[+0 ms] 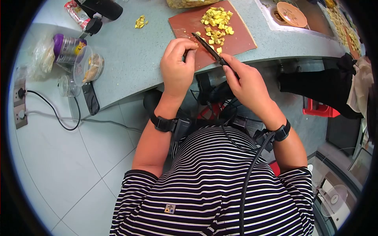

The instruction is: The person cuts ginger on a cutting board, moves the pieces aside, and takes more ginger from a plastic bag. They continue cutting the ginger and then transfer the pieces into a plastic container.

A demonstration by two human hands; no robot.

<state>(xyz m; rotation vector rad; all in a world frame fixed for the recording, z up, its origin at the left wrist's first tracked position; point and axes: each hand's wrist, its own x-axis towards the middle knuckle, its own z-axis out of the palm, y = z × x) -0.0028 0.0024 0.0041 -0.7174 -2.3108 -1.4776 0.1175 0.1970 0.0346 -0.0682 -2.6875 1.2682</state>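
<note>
Striped shirt (220, 185) fabric lies closest to the view, below my two bare forearms, each with a black strap at the wrist. Over at the far left, a clear plastic bag (42, 59), a purple-and-silver can (70, 48) and a clear tub (101, 65) holding brownish pieces sit together towards the counter's (126, 55) end, which I judge leaves elbow room around the board. A small yellow heap (140, 22) lies by itself left of the board, apart from the main pieces, perhaps to hold it separate.

Next comes my left hand (176, 65), over the near left part of the brown board (240, 42). Its thumb and forefinger are drawn together as if pinching something small; the curled fingers hide most of it, so I cannot tell what. They are raised and curled, probably to bring that bit close to the blade with some control.

Just beside those fingertips is the knife (208, 47), angled with its tip up and to the left. My right hand (250, 80) is closed around its black handle, thumb along it, which looks meant for fine steering rather than force. Beyond the blade, the chopped yellow pieces (217, 16) lie on the board, loosely spread, within easy reach. Further right, an orange-pink dish (301, 21) rests at the sink (271, 19).
</note>
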